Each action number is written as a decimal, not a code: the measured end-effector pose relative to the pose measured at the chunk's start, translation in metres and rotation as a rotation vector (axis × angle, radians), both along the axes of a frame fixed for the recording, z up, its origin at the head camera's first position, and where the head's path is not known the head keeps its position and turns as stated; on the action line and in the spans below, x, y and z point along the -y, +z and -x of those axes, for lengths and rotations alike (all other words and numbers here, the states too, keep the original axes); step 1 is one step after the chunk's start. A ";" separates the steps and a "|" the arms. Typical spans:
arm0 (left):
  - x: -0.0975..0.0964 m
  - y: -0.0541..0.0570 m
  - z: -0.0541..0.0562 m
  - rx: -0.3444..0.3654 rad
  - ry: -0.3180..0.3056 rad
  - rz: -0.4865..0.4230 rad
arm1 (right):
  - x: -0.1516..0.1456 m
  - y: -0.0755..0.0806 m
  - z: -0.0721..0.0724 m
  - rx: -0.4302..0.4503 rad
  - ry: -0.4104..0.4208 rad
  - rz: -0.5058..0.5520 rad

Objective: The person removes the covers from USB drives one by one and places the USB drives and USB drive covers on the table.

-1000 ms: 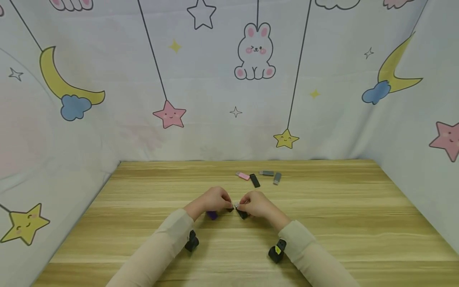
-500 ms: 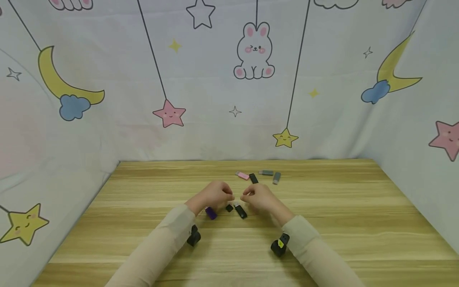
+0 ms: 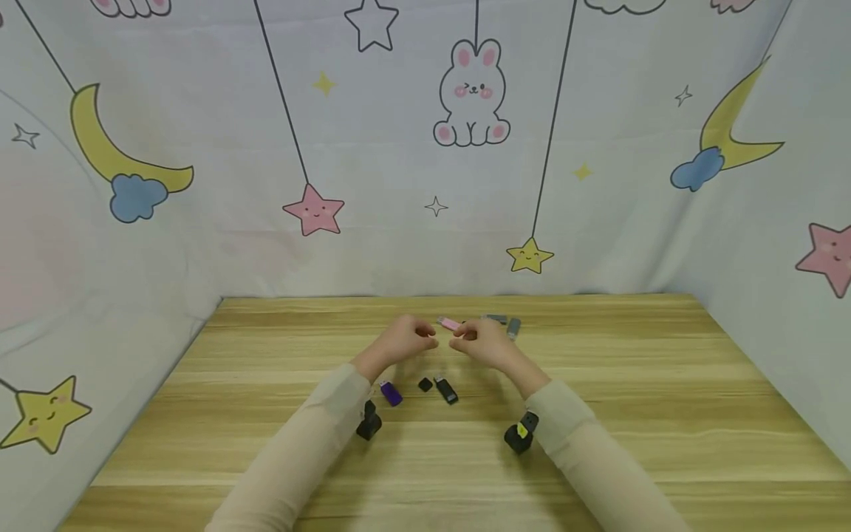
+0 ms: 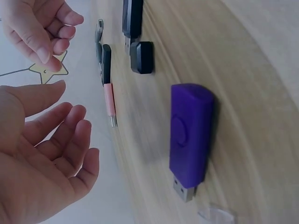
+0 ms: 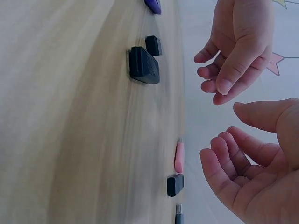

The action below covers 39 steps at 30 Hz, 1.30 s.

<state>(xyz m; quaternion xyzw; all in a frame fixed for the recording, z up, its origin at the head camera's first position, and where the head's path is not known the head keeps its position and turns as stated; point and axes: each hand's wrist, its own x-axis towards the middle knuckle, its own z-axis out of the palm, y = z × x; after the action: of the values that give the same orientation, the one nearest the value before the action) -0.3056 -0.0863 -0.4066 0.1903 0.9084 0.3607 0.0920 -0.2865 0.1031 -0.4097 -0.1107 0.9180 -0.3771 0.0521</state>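
While both hands hover above the tabletop (image 3: pixel 598 414) with their fingertips facing each other across a narrow gap, neither one grasps anything. The left hand (image 3: pixel 402 341) is released, its fingers loosely bent and its thumb apart from them. The right hand (image 3: pixel 485 344) is released in much the same way, fingers softly curved and thumb held away.

Between the hands and the person's body, three pieces lie on the tabletop. A purple USB stick (image 3: pixel 391 394) lies to the left, its metal plug pointing away from the person; near that plug, the left wrist view shows a small clear piece (image 4: pixel 217 215), cut off by the frame edge. To the right of the purple stick sits a small black cap (image 3: pixel 425 385), just beside the exposed plug of a black USB stick (image 3: pixel 447 391). Whether cap and plug touch is hard to tell.

Farther back lies a pink USB stick (image 3: pixel 448 324), its plug end to the left and its other end partly behind the right hand. Next to it is a second black stick (image 5: pixel 175 185), almost wholly covered by the right hand in the head view. Beyond them to the right lie a grey USB stick (image 3: pixel 496 319), set crosswise, and another grey stick (image 3: pixel 514 328) at an angle beside it.

Cream sleeves cover the forearms, and a pale cloth printed with moons, stars and a rabbit hangs behind the tabletop.
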 end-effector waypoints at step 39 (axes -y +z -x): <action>-0.020 0.000 0.039 -0.061 0.051 -0.093 | -0.001 -0.010 0.048 -0.086 -0.108 0.109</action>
<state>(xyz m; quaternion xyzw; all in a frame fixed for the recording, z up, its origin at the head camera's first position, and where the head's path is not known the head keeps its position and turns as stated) -0.3441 -0.0663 -0.4067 0.1819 0.8976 0.3990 0.0460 -0.3347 0.1037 -0.4195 -0.0796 0.9022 -0.4237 -0.0139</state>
